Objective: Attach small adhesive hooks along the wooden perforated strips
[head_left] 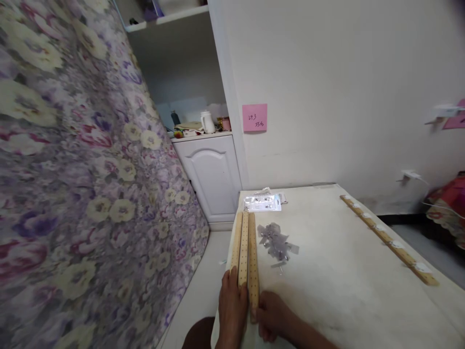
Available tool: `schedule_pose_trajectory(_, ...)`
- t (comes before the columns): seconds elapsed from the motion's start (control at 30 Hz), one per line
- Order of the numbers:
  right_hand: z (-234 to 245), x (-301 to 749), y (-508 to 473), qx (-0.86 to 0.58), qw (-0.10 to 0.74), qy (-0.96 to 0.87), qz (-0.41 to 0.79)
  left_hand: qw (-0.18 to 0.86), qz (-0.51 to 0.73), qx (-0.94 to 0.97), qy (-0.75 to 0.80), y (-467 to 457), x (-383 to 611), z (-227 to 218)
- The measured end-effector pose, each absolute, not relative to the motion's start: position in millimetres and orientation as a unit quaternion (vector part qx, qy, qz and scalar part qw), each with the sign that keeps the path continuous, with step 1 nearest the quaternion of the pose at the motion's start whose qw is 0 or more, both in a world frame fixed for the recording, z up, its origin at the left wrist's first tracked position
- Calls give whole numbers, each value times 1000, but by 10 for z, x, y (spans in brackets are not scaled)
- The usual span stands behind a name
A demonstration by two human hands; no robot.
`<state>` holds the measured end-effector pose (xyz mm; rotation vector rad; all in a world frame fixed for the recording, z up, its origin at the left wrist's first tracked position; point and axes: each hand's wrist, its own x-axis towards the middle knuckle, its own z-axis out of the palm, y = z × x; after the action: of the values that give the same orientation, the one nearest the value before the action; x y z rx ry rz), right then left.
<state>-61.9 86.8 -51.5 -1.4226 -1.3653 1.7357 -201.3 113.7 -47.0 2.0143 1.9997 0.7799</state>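
Three narrow wooden strips with rows of small holes lie side by side along the left edge of the table. My left hand [232, 303] grips the near part of the left strip [237, 242] and the middle strip [244, 247], its thumb over the middle one. At the near end of the right strip [253, 252], my right hand [271, 315] is closed, with its fingertips against the wood. What lies inside its curled fingers is mostly hidden. Just beyond, a pile of small clear plastic bags [276, 241] with shiny metal pieces sits beside the strips.
A clear blister pack [262, 202] with metal parts lies at the table's far left corner. Along the right edge runs another wooden strip [385, 235] bearing several white pieces. A floral curtain [90, 194] hangs at the left, near a white cabinet [212, 174].
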Motion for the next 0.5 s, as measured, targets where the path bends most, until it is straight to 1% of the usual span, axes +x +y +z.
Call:
schedule_pose_trajectory(0.1,-525,-604,912,-539,208,-551,603,95,268,679,676,1142,-2030,-492)
schedule_pose_trajectory(0.27,-579,-564,951,-528,182,-619,552,102,267,681,675,1145,-2054,-536)
schedule_pose_trajectory(0.33,-598,-552,940,-524,187,-615,559,101,267,683,672,1146,-2056,-545)
schedule_pose_trajectory(0.5,-608,-407,809,-522,231,-573,588,88,276,683,670,1168,-2074,-534)
